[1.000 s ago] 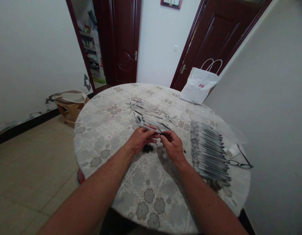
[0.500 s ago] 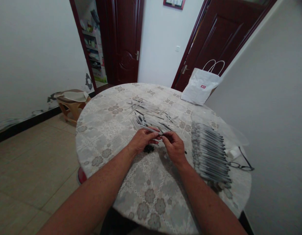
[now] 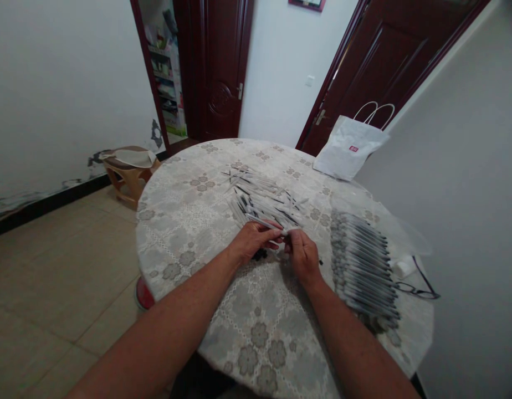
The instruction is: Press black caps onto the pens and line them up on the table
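Both my hands meet over the middle of a round table (image 3: 189, 221) covered with a flowered cloth. My left hand (image 3: 254, 241) pinches a thin grey pen (image 3: 262, 223) that sticks out to the upper left. My right hand (image 3: 303, 255) is closed on the pen's near end, fingertips touching the left hand's. Just beyond my hands lies a loose heap of pen parts (image 3: 260, 197). A small dark clump of tiny pieces (image 3: 261, 255) lies under my left hand. To the right, a neat row of finished pens (image 3: 364, 260) lies side by side.
A white paper bag (image 3: 347, 149) stands at the table's far right, against the wall. Black glasses (image 3: 422, 285) and a clear plastic sheet lie at the right edge. A low wooden stool (image 3: 129, 172) stands on the floor to the left. Dark doors stand behind.
The view has shifted slightly, so everything sits a little further right. My hands have drawn closer together on the pen. Nothing on the table has moved.
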Available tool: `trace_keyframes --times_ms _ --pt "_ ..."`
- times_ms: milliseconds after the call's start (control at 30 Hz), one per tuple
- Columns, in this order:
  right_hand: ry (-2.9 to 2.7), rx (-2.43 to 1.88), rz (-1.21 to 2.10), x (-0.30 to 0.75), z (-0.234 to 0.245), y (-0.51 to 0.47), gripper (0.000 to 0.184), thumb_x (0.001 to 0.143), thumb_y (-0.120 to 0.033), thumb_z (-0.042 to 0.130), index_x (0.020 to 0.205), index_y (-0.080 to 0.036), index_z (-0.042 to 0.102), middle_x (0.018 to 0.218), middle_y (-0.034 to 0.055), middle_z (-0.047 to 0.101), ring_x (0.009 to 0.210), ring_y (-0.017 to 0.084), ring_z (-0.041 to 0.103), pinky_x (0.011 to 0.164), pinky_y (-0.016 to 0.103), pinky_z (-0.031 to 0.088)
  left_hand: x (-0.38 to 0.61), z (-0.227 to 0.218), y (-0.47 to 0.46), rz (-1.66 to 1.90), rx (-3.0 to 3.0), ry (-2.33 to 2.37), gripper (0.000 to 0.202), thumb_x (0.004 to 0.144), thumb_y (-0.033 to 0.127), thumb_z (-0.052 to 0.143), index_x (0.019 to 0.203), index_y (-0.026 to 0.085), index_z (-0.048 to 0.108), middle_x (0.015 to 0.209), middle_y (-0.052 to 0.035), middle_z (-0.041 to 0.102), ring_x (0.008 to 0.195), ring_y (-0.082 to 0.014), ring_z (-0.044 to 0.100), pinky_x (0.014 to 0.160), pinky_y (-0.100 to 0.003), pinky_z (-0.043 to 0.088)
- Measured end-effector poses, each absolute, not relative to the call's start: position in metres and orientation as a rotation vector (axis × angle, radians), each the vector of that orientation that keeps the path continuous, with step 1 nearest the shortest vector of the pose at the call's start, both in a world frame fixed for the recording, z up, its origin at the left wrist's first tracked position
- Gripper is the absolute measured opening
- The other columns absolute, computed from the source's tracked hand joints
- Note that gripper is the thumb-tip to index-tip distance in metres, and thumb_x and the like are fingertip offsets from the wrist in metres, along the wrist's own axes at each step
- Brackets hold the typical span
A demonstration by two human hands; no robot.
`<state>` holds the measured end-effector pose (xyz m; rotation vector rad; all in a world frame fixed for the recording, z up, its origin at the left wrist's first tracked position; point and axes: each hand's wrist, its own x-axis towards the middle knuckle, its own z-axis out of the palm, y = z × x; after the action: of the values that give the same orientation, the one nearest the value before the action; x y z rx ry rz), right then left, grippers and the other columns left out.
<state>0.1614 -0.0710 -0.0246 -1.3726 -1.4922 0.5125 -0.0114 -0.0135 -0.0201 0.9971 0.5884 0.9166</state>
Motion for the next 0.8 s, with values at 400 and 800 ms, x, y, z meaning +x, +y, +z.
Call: trace_keyframes --times_ms 400,800 --pt "-1.71 -1.39 0.361 0.1614 -0.0284 -0.0725 0.028 0.103 -0.041 0.046 0.089 -0.022 0.061 0.075 0.0002 0.061 0.07 0.016 0.057 0.068 0.028 0.042 -0.0127 -0.0192 -0.0149 0.927 0.975 0.568 0.04 0.071 0.039 0.088 0.097 0.012 0.075 0.083 -0.0092 0.074 0.077 -0.0197 0.071 0.074 -0.034 0.058" --pt "-1.669 -1.317 0.335 0.1605 -0.0269 -0.0782 0.018 0.1 -0.037 0.049 0.1 -0.021 0.058 0.081 0.0002 0.061 0.073 0.017 0.057 0.071 0.03 0.042 -0.0157 -0.0157 -0.0194 0.905 1.037 0.6 0.039 0.073 0.04 0.085 0.099 0.012 0.076 0.08 -0.0085 0.074 0.071 -0.0187 0.071 0.073 -0.034 0.059"
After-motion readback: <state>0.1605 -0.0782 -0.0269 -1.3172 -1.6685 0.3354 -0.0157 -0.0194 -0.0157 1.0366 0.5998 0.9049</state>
